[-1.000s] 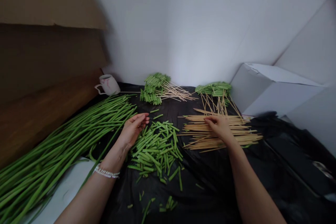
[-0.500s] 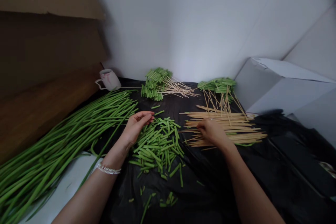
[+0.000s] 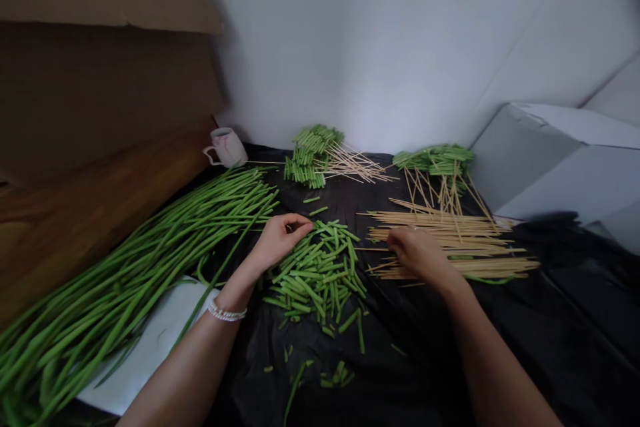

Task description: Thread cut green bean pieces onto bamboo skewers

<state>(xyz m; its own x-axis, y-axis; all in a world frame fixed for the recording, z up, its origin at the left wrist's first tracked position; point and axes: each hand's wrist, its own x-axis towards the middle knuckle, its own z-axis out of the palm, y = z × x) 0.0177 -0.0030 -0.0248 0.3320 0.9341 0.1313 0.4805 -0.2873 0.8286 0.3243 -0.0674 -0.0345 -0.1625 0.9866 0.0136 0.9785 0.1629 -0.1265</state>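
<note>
At the upper left edge of a pile of cut green stem pieces [image 3: 320,273] is my left hand [image 3: 283,238]. Its thumb and forefinger meet in a pinch; whatever lies between the tips is too small to make out. My right hand [image 3: 417,255] rests over a layer of wooden skewers [image 3: 480,223] with its fingers curled closed. One skewer [image 3: 373,249] sticks out leftward from those fingertips. Long green stems [image 3: 150,267] lie in a big bundle left of my left hand, partly on a white board [image 3: 165,320].
Green pieces threaded on skewers form stacks at the back: one left [image 3: 313,153], one right [image 3: 435,159]. A mug [image 3: 227,149] stands back left, below cardboard [image 3: 105,80]. A white box [image 3: 545,160] is at right. Black plastic sheeting [image 3: 390,373] covers the surface.
The view has swung left, so everything sits further right. My left fingertips have come down from beside a loose piece to the pile's edge. My right hand stays over the skewers.
</note>
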